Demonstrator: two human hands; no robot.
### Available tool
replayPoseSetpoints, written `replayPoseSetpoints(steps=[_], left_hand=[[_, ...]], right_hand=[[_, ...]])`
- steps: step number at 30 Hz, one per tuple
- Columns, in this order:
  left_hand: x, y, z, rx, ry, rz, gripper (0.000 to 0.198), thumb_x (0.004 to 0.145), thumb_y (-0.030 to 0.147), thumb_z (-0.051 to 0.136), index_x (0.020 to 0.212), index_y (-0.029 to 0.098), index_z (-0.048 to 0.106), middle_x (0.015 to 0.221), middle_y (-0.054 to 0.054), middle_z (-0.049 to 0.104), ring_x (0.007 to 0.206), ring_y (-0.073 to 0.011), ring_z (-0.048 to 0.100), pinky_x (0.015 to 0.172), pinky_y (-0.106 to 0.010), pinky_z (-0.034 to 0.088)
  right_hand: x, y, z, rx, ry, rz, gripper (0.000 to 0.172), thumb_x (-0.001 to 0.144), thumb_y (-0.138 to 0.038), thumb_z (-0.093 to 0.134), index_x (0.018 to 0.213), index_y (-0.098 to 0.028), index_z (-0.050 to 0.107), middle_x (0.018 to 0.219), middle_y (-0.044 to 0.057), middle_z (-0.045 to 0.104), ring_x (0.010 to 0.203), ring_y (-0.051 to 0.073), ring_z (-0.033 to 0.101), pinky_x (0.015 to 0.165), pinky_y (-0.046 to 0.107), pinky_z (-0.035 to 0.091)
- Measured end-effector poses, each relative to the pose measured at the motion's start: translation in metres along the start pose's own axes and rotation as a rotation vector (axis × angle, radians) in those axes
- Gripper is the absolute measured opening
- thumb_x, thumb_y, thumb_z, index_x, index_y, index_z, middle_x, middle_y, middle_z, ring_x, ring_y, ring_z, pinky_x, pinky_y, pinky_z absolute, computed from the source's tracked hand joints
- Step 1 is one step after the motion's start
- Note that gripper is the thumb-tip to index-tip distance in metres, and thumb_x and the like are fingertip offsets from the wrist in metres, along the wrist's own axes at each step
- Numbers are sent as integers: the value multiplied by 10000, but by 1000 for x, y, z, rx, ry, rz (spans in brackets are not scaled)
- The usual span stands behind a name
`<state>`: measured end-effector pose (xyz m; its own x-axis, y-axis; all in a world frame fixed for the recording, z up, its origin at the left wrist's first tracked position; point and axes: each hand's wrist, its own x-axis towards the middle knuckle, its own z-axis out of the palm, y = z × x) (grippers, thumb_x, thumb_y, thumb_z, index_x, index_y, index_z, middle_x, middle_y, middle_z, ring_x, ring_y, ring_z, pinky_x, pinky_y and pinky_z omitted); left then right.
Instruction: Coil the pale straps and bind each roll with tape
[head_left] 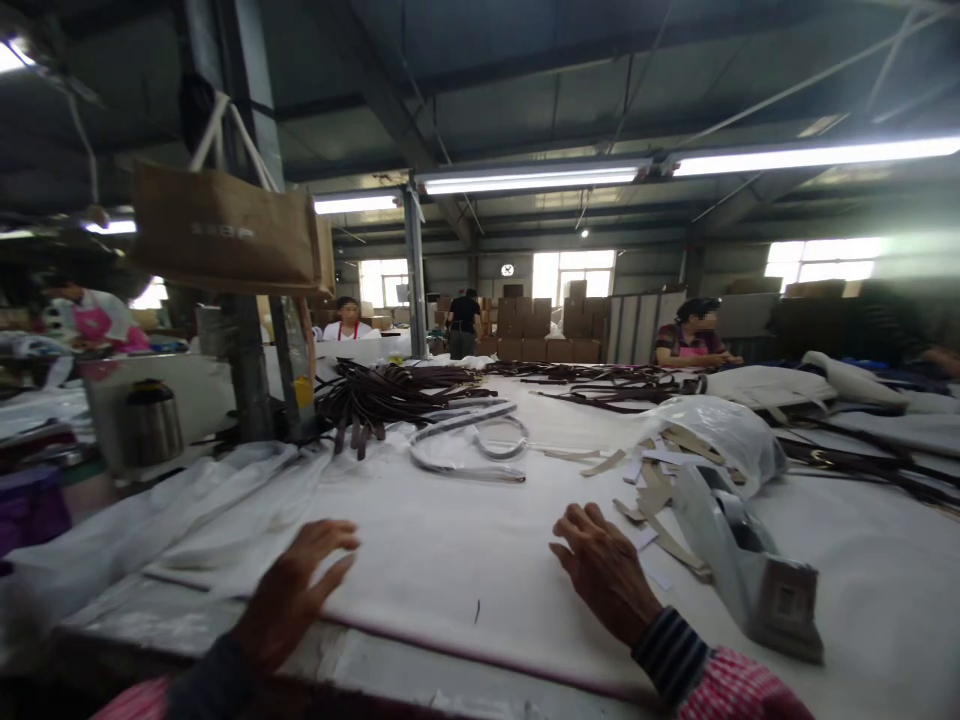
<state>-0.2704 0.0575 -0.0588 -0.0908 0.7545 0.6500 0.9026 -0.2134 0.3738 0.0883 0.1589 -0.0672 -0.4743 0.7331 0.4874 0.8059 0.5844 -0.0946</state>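
Left hand (304, 585) and right hand (600, 560), apart and grasping nothing, frame a flat, white-covered table (450, 560); right of them, likely for reach, stands a grey, curved plastic tape dispenser (739, 570).

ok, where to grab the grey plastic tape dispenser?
Probably the dispenser's near end, right hand coming from the left: that flank faces the hand, and the long, narrow body looks spannable. Flat beige scraps crowd the far end's left side.

smooth plastic tape dispenser (739, 578); glossy plastic bag (724, 420)
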Motion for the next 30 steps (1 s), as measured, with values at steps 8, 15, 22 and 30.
replayPoseSetpoints(steps=[8, 15, 22, 30], left_hand=[[144, 17, 175, 160, -475, 167, 427, 907, 266, 661, 1312, 162, 569, 1381, -130, 585, 1314, -280, 506, 1103, -441, 430], [161, 14, 196, 259, -493, 116, 112, 976, 237, 579, 1004, 153, 649, 1110, -82, 658, 1115, -256, 596, 918, -424, 511], [85, 64, 111, 171, -370, 261, 200, 1018, 193, 449, 847, 216, 551, 948, -21, 637, 958, -195, 591, 797, -297, 452], [-12, 96, 63, -181, -83, 525, 289, 1055, 280, 351, 846, 229, 544, 749, -9, 575, 694, -159, 572, 580, -241, 408]], right_hand=[[20, -26, 60, 111, -41, -132, 193, 915, -51, 550, 820, -206, 615, 972, 43, 654, 943, 219, 588, 796, 319, 456], [23, -9, 80, 161, -10, -124, 168, 887, -72, 559, 811, -217, 597, 960, 33, 663, 928, 202, 611, 774, 277, 469], [22, -16, 47, 933, 25, 186, 342, 941, -535, 581, 1027, -223, 693, 952, 59, 678, 844, 225, 628, 725, 327, 507], [-4, -74, 6, 1694, 26, 286, 532, 843, -614, 701, 1108, -153, 712, 962, 114, 681, 518, 108, 521, 457, 244, 347]])
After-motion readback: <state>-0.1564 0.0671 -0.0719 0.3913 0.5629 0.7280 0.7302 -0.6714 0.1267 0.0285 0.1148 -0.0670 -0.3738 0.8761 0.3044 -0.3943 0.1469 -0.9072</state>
